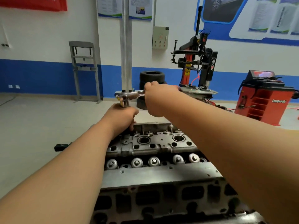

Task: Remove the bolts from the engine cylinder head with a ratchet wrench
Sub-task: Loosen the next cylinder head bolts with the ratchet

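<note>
**Ratchet wrench [129, 94] held level above the far end of the cylinder head [153, 177]**

A long recess in the cylinder head is filled by a row of five round valve caps [153, 161]; beyond it two round wells [144, 140] are seen, their contents lost in shadow. The wrench's long axis is laid level, left to right, its head pointed left. A chrome extension [124, 103] is dropped from that head towards the cylinder head. The handle is clamped by the right hand [157, 99], fingers curled tight round it. The extension is gripped just under the wrench head by the left hand [121, 117], fingers closed on it. Stacked tyres [152, 76] are seen well beyond the cylinder head
</note>
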